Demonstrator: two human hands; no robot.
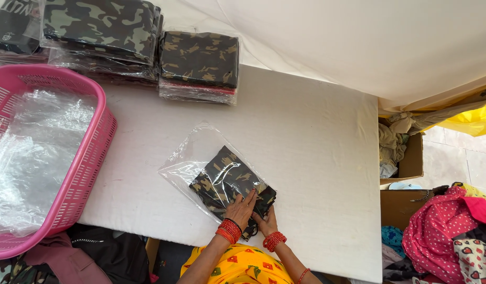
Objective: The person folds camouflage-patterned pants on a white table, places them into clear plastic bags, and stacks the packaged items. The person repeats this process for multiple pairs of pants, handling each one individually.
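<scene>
A folded camouflage garment (227,181) lies partly inside a clear plastic bag (188,158) on the white table (306,137). My left hand (243,206) presses flat on the near end of the garment, fingers spread. Close beside it, my right hand (265,221) grips the garment's near edge at the bag's mouth. Both wrists carry red bangles.
A pink basket (90,158) holding clear plastic bags sits at the left. Stacks of bagged camouflage garments (198,60) (98,31) stand at the far left of the table. Cardboard boxes (411,158) and piled clothes (448,231) are at the right.
</scene>
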